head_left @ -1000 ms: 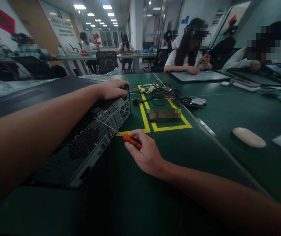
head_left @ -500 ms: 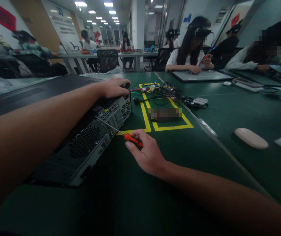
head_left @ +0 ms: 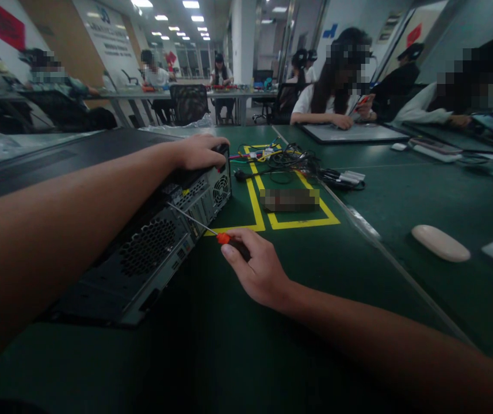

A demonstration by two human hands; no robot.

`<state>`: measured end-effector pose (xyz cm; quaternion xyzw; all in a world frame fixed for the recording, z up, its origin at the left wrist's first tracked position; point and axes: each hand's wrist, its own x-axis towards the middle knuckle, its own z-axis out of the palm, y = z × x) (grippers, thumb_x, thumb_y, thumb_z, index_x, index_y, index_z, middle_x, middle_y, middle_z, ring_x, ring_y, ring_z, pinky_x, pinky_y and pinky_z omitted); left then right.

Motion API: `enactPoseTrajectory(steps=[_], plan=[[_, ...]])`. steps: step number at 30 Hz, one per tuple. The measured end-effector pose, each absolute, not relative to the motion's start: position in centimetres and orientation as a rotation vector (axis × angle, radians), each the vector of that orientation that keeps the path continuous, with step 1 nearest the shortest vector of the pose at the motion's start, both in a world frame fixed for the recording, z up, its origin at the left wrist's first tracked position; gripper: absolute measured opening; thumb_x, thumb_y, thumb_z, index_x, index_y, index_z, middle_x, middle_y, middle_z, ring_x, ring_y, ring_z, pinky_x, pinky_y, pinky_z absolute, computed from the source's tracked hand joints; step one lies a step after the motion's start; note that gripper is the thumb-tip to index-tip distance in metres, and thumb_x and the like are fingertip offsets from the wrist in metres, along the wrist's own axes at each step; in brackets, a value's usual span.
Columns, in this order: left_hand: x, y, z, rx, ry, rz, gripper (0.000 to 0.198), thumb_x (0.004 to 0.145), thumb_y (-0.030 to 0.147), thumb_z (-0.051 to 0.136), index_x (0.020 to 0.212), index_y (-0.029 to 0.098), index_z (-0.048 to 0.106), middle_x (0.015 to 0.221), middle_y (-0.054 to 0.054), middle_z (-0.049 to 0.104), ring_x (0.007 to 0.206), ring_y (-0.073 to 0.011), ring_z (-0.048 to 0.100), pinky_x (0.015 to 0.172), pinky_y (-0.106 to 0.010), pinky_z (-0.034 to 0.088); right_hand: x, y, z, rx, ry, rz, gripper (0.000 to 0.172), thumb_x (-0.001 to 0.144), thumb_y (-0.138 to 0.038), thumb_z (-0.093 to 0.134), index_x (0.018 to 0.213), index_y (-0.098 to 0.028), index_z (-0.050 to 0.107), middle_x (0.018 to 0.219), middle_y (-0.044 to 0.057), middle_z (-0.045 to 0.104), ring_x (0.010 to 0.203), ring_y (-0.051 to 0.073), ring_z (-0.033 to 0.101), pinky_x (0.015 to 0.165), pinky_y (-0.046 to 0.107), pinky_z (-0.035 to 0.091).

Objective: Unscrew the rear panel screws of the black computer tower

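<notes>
A black desktop computer case [head_left: 142,253] lies on its side on the table, its back panel with vent grilles and ports turned toward me. Over its far top corner rests my left hand [head_left: 201,152], fingers bent over the edge and gripping it. My right hand [head_left: 259,264] is closed around the red-and-black handle of a screwdriver [head_left: 224,237]. The thin metal shaft slants up and left to the upper edge of the back panel. Whether the tip sits in a screw is too small to tell.
A tangle of cables [head_left: 291,161] lies behind yellow tape rectangles [head_left: 304,222], with a blurred-out block [head_left: 289,200] inside one. A beige oval case [head_left: 440,242] is at the right. Across the table, a person [head_left: 328,98] works at a flat panel [head_left: 354,133].
The screwdriver handle has turned in my right hand, showing more black and less red. My left hand and the computer case have stayed in place.
</notes>
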<state>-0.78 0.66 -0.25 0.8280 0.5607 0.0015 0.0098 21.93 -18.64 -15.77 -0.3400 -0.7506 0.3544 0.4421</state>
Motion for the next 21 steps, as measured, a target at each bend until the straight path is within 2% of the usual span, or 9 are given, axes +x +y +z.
enactPoseTrajectory(steps=[3,7,11,14,17,21], plan=[[-0.72,0.57,-0.19,2.578,1.745,-0.013,0.098,0.092,0.064,0.056,0.185,0.031,0.055,0.178,-0.012,0.066,0.169,-0.0452,0.055,0.141,-0.053,0.043,21.89,-18.72,-15.88,-0.879,-1.859,0.925,0.027,0.108,-0.039,0.082,0.127,-0.027,0.067,0.112,0.004,0.082,0.097,0.024,0.078,0.09,0.041,0.063],[-0.86,0.75,-0.28,2.595,1.73,-0.021,0.098,0.093,0.062,0.055,0.185,0.028,0.054,0.179,-0.013,0.066,0.168,-0.0467,0.055,0.141,-0.057,0.043,21.78,-18.52,-16.11,-0.876,-1.843,0.936,0.02,0.107,-0.033,0.078,0.119,-0.029,0.062,0.11,0.004,0.08,0.098,0.024,0.079,0.088,0.041,0.063],[-1.03,1.0,-0.41,2.594,1.732,-0.022,0.098,0.093,0.06,0.056,0.186,0.029,0.053,0.18,-0.012,0.065,0.17,-0.0461,0.053,0.142,-0.056,0.042,21.75,-18.32,-16.13,-0.868,-1.856,0.901,0.016,0.109,-0.033,0.075,0.116,-0.028,0.062,0.109,0.004,0.08,0.094,0.023,0.076,0.087,0.04,0.062],[-1.02,1.04,-0.43,2.582,1.723,0.004,0.1,0.091,0.061,0.058,0.187,0.032,0.053,0.179,-0.012,0.067,0.168,-0.0481,0.054,0.141,-0.06,0.042,21.76,-18.36,-16.08,-0.864,-1.859,0.897,0.015,0.109,-0.034,0.075,0.116,-0.028,0.062,0.109,0.004,0.079,0.093,0.023,0.074,0.088,0.04,0.061],[-0.88,0.89,-0.36,2.588,1.724,0.006,0.102,0.09,0.062,0.057,0.186,0.028,0.054,0.177,-0.014,0.067,0.167,-0.0498,0.055,0.142,-0.061,0.042,21.76,-18.47,-16.02,-0.872,-1.853,0.91,0.015,0.11,-0.036,0.075,0.116,-0.028,0.063,0.109,0.004,0.079,0.093,0.023,0.074,0.087,0.04,0.06],[-0.69,0.59,-0.22,2.585,1.749,-0.044,0.1,0.093,0.062,0.053,0.186,0.024,0.053,0.181,-0.016,0.063,0.169,-0.0469,0.054,0.142,-0.056,0.042,21.78,-18.55,-15.83,-0.869,-1.852,0.92,0.014,0.11,-0.036,0.074,0.115,-0.028,0.063,0.109,0.004,0.078,0.093,0.023,0.073,0.087,0.04,0.06]])
